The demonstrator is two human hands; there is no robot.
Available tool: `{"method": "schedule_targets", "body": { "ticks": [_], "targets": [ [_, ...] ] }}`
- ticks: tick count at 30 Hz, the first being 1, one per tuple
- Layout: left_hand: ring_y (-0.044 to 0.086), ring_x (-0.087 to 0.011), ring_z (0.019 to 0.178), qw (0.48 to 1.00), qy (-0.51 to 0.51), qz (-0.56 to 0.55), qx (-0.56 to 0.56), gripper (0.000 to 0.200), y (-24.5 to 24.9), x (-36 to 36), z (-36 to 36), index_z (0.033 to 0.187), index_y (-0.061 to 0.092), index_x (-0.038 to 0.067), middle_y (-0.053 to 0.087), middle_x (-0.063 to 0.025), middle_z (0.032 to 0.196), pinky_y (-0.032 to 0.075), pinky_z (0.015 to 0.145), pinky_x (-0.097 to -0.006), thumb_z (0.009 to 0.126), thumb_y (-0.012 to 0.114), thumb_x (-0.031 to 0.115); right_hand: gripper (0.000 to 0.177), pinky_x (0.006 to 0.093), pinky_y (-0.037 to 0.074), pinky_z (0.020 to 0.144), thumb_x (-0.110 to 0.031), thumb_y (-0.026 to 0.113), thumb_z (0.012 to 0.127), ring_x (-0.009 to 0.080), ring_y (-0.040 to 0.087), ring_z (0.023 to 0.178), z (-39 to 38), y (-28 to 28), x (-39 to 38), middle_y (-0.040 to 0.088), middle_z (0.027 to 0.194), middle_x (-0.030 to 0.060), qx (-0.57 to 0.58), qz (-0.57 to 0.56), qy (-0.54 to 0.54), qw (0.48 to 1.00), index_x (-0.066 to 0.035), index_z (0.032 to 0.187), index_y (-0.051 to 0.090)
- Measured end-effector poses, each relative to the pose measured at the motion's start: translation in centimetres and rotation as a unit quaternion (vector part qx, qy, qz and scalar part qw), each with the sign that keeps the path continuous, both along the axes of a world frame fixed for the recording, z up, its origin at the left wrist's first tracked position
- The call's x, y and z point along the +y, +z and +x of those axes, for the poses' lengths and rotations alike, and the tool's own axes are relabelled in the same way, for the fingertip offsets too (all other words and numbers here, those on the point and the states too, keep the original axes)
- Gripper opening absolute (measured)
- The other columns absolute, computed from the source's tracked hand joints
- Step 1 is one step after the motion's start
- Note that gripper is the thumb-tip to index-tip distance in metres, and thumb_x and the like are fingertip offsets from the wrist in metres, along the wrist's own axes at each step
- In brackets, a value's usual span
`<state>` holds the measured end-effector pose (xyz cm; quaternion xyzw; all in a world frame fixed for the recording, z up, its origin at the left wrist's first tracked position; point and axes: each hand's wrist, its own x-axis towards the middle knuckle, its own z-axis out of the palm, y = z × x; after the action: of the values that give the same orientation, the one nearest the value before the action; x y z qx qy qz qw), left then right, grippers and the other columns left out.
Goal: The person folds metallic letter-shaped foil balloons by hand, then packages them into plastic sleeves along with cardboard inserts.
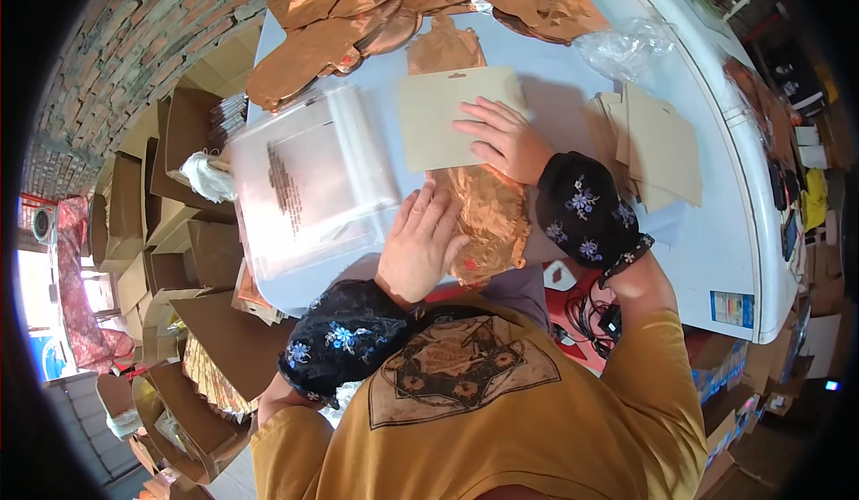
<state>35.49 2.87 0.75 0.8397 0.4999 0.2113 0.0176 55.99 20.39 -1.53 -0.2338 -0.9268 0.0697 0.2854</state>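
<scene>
A flat, deflated copper foil balloon [488, 214] lies lengthwise on the table in front of me. Across its middle is a beige card [434, 111] with a small hanging slot at its top edge, covering part of the foil. My right hand [508, 138] rests flat on the card's right side, fingers stretched out. Just below the card, my left hand [420, 242] lies with fingers extended at the balloon's left edge. Left of the hands is a stack of clear plastic bags [313, 178] with dark printing.
More copper foil balloons [331, 44] are heaped along the table's far side. Loose beige cards [662, 147] lie at right, below a crumpled clear bag [626, 48]. A white appliance [716, 142] borders the right; cardboard boxes [201, 258] crowd the left.
</scene>
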Motion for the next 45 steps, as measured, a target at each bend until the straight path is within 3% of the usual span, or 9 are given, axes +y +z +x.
{"method": "schedule_targets", "body": {
  "ticks": [7,16,19,35,45],
  "targets": [
    [0.040,-0.0312,0.136,1.000,-0.001,-0.017,0.005,0.052,-0.6,-2.2,-0.2,0.129,0.055,0.002,0.050,-0.0151,0.137,0.034,0.111,-0.0422,0.090,0.061,0.036,0.036,0.0469,0.037,0.108,-0.017,0.061,0.089,0.0369,0.048,0.127,-0.1,0.0,-0.1,0.055,0.136,0.0123,0.000,-0.002,-0.001,1.000,-0.012,0.125,0.062],
    [0.037,-0.0332,0.139,1.000,-0.013,-0.026,-0.001,0.053,0.0,-1.5,-0.2,0.133,0.052,-0.001,0.046,-0.0171,0.142,0.031,0.113,-0.0452,0.092,0.059,0.033,0.036,0.0465,0.037,0.108,-0.017,0.061,0.089,0.0363,0.048,0.127,-0.3,-0.4,0.2,0.055,0.136,0.0113,-0.002,-0.010,-0.002,1.000,-0.013,0.124,0.063],
    [0.038,-0.0323,0.138,1.000,-0.022,-0.003,-0.014,0.056,0.2,-0.6,0.8,0.130,0.053,-0.003,0.047,-0.0179,0.140,0.029,0.115,-0.0445,0.093,0.058,0.038,0.035,0.0460,0.037,0.108,-0.018,0.062,0.089,0.0360,0.048,0.127,-0.1,0.0,0.1,0.055,0.136,0.0114,-0.004,-0.014,0.000,1.000,-0.013,0.124,0.063],
    [0.038,-0.0319,0.138,0.999,-0.029,-0.006,0.014,0.056,-0.7,0.7,3.1,0.134,0.052,0.002,0.048,-0.0165,0.141,0.027,0.115,-0.0467,0.095,0.053,0.042,0.037,0.0466,0.036,0.108,-0.026,0.065,0.088,0.0352,0.047,0.128,-0.1,0.1,-0.3,0.054,0.136,0.0117,-0.011,-0.003,0.000,1.000,-0.012,0.122,0.063],
    [0.037,-0.0298,0.138,0.999,-0.044,-0.016,0.000,0.053,-1.3,0.6,2.4,0.135,0.051,0.007,0.046,-0.0133,0.143,0.028,0.114,-0.0455,0.094,0.055,0.040,0.042,0.0449,0.037,0.105,-0.034,0.066,0.086,0.0313,0.047,0.126,0.0,0.6,-0.7,0.052,0.136,0.0071,-0.031,0.004,-0.007,0.999,-0.017,0.123,0.061]
  ]
}}
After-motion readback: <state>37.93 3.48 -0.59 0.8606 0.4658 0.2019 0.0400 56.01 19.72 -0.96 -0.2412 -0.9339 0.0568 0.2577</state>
